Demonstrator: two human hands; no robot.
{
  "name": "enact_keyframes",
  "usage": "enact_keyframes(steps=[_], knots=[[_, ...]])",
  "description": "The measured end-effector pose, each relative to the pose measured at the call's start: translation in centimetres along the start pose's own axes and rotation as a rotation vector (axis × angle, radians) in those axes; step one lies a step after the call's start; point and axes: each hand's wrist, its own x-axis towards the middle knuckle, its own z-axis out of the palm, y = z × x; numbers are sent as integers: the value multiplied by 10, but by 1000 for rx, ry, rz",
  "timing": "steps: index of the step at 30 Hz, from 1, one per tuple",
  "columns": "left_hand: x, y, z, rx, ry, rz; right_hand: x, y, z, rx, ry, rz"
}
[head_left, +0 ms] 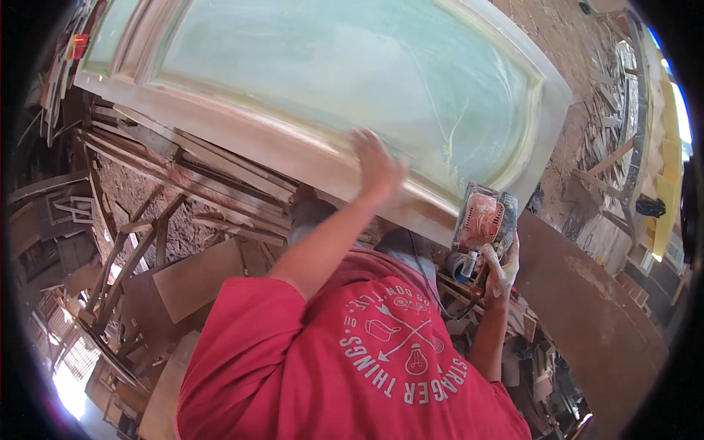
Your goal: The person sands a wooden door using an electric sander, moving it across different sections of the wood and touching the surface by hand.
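A large arched wooden door panel (293,55) lies in front of me, with a pale green, hazy centre and a raised moulding along its border. My left hand (378,165) is over the near moulding, fingers stretched out and blurred. I cannot tell whether it touches the wood. My right hand (501,273), pale with dust, grips a red and dark power sander (482,218) at the panel's lower right edge. The sander's underside is hidden. A dark cord (422,268) runs beside my leg.
Wooden trestle bars (158,220) stand under and left of the panel. A brown board (587,293) lies at right. Scrap wood (609,95) litters the dirt floor at upper right. Flat boards (194,279) lean at lower left.
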Motion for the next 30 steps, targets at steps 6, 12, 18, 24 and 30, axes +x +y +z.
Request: enact_keyframes(steps=[6, 12, 18, 24, 30], knots=[[-32, 12, 4, 302, -514, 596, -2, 13, -20, 20, 40, -41], [95, -85, -91, 501, -259, 752, -17, 19, -36, -19, 101, -129], [134, -31, -140, 810, -420, 795, -40, 29, -54, 31, 137, 32], [117, 29, -60, 769, -477, 934, -47, 31, -49, 54, 188, 0], [103, 31, -47, 739, -457, 919, -50, 26, -51, 13, 205, -32]])
